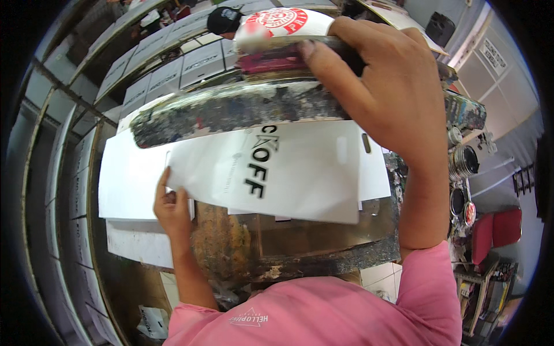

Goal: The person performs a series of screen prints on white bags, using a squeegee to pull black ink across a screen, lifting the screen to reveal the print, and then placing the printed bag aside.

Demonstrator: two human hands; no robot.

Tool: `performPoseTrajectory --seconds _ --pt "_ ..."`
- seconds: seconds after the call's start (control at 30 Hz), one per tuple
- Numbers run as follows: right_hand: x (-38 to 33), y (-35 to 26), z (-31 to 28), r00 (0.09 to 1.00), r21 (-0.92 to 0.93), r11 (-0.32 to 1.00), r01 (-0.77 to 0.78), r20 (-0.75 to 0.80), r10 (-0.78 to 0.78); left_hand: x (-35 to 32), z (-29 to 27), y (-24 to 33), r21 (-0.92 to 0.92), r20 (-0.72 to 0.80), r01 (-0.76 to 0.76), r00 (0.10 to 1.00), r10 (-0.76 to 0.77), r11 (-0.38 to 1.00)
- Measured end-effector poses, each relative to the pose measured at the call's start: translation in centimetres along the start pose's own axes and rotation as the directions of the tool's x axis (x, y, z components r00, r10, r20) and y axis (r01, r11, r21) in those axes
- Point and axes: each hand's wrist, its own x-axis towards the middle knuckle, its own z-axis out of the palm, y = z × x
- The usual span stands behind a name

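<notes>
A white plastic bag (311,179) with black printing lies slanted over the work table, its left edge pinched between the thumb and fingers of my left hand (172,209). Above it, the ink-crusted near bar of a screen-printing frame (231,109) is raised off the table. My right hand (384,86) reaches over the frame's right part, closed around a squeegee (274,60) stained with dark and magenta ink. My thumb presses on its top edge; the other fingers are mostly hidden behind it. More white sheets or bags (133,179) lie underneath, to the left.
A stained work table (323,242) stands before me. Shelves with white printed bags (156,81) line the left and back. At the far side is a person in a white shirt (288,22). Ink cans (461,161) and a red chair (497,235) are at the right.
</notes>
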Motion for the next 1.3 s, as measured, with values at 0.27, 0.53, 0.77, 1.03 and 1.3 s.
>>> performPoseTrajectory --seconds 0.27,0.53,0.77,1.03,1.3 --pt "-1.5 -0.8 -0.4 0.999 0.024 1.0 -0.015 0.037 0.014 13.3 -17.0 -10.8 0.213 -0.065 0.047 0.997 -0.034 0.976" --pt "-2.7 -1.1 -0.4 0.999 -0.023 0.999 -0.034 0.021 0.035 14.4 -12.0 -3.7 0.467 0.072 -0.281 0.957 0.28 0.839" --pt "-11.7 -2.0 0.8 0.907 0.064 0.991 0.12 0.398 -0.135 -12.3 -1.2 7.7 -0.787 0.563 0.519 0.825 0.045 0.332" --pt "-17.0 6.3 18.6 0.866 0.23 0.973 0.003 0.486 -0.118 -18.1 1.1 -2.9 -0.558 0.698 0.823 0.533 -0.479 0.103" --pt "-8.2 14.7 36.3 0.894 0.05 0.998 0.04 0.443 -0.058 -17.6 2.1 -3.6 -0.524 0.669 0.849 0.358 -0.652 -0.071"
